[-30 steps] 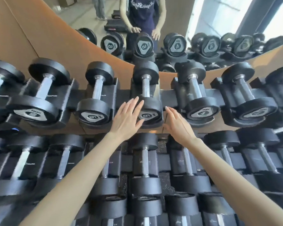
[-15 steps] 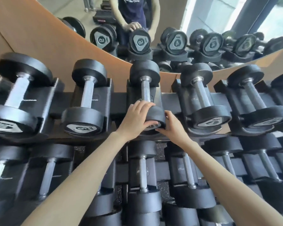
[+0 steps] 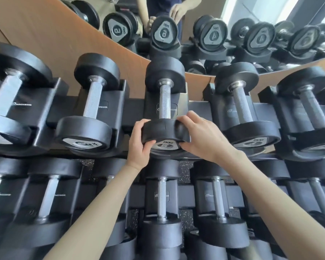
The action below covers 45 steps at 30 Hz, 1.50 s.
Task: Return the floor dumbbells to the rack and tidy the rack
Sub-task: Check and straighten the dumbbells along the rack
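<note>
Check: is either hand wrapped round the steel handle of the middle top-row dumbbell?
No: the left hand and the right hand both grip the near head of the dumbbell, and its handle is bare.

Curved tan wooden wall panel (image 3: 51, 34) at 11 o'clock; large wall mirror (image 3: 204, 8) at 12; bright window (image 3: 261, 8) reflected at 1; speckled black rubber floor (image 3: 185, 166) at 6.
</note>
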### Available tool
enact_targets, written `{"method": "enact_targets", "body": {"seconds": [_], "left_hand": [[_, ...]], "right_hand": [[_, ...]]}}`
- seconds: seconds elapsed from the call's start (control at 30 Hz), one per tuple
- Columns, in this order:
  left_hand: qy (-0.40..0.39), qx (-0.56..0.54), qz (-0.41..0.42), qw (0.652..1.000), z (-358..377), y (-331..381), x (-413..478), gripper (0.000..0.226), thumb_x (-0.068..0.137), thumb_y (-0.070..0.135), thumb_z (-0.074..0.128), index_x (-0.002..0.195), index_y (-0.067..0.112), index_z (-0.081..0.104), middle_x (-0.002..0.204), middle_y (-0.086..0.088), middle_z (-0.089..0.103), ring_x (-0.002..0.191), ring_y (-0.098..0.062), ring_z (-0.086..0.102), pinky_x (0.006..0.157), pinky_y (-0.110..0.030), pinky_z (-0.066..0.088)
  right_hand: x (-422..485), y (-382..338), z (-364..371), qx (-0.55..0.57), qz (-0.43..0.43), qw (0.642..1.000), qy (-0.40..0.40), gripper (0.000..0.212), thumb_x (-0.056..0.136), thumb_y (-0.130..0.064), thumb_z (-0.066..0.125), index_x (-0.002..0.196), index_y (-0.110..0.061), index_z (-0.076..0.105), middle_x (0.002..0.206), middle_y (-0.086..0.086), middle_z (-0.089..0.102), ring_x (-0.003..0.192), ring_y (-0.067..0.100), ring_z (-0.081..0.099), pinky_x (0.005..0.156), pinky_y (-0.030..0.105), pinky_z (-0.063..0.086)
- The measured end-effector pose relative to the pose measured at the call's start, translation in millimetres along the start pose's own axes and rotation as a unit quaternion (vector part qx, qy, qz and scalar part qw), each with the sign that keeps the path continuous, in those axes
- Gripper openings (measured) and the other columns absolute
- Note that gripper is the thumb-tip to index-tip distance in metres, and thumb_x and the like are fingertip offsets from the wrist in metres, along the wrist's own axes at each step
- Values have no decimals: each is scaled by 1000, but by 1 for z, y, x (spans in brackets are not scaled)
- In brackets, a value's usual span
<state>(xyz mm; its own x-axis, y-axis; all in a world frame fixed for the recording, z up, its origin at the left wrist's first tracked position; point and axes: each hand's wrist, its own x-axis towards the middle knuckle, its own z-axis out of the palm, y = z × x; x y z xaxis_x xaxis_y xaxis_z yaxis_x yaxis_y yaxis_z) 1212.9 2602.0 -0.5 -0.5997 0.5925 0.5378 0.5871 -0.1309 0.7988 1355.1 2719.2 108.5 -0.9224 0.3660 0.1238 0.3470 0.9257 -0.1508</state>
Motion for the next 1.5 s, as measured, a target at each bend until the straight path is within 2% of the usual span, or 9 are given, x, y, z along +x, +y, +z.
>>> {"method": "enact_targets", "body": {"seconds": [0.1,0.23,0.37,0.47,0.57,0.8,1.07,1.33,1.5], "left_hand": [[38,-15,-72,997,5,-8,-7,57,75,18,37,126,-6,41,118,-9,48,108,-4,44,101,-13,31],[4,-15,-87,996,4,-2,-6,59,75,22,39,127,-8,40,118,-10,49,107,-4,43,99,-9,29],[-83,-2,-118,990,-4,8,-3,53,85,16,53,133,0,38,128,-13,50,118,-24,47,103,-22,31],[-137,152,-61,977,-24,18,-3,50,94,21,53,136,2,37,133,-16,49,122,-28,44,101,-25,29],[-162,304,48,938,-67,42,-19,53,94,37,43,136,4,41,136,-12,49,125,-27,43,108,-34,27],[-189,442,10,877,-144,86,-108,64,88,46,36,144,14,36,147,-10,40,137,-28,31,112,-51,24],[-178,531,-85,824,-178,101,-194,66,85,47,32,143,15,38,148,-13,37,135,-32,36,108,-53,27],[-166,561,-64,809,-213,99,-139,68,87,46,27,147,14,30,152,-14,29,139,-31,27,113,-50,22],[-168,555,-7,815,-219,70,-95,66,90,39,51,147,13,30,153,-14,28,140,-30,27,115,-49,19]], "right_hand": [[12,-11,-10,-52,-22,998,-5,62,71,-26,69,128,-17,46,114,7,47,99,31,52,75,39,47],[4,-7,-4,5,4,1000,3,65,71,-21,72,130,-16,48,113,8,50,93,32,54,73,35,42],[-16,-14,4,26,66,997,30,70,79,-19,69,140,-16,35,124,7,44,96,31,55,76,38,46],[-41,-41,18,18,122,992,38,82,82,-21,66,146,-10,16,147,7,28,126,29,40,100,41,39],[-63,-64,14,-7,127,991,28,79,86,-28,60,147,-12,13,151,8,22,136,28,28,114,44,20],[-111,-122,12,-23,105,989,104,69,84,-26,63,142,-7,31,144,16,38,136,31,31,109,56,27],[-156,-153,72,25,43,999,-23,70,85,-24,62,143,-6,29,149,15,30,139,32,24,111,56,23],[-117,-159,53,50,-14,998,23,66,91,-25,55,145,-6,23,151,12,27,141,28,19,115,46,13],[-71,-164,60,67,3,997,43,65,94,-29,51,147,-9,19,153,9,23,143,24,15,116,41,10]]}}
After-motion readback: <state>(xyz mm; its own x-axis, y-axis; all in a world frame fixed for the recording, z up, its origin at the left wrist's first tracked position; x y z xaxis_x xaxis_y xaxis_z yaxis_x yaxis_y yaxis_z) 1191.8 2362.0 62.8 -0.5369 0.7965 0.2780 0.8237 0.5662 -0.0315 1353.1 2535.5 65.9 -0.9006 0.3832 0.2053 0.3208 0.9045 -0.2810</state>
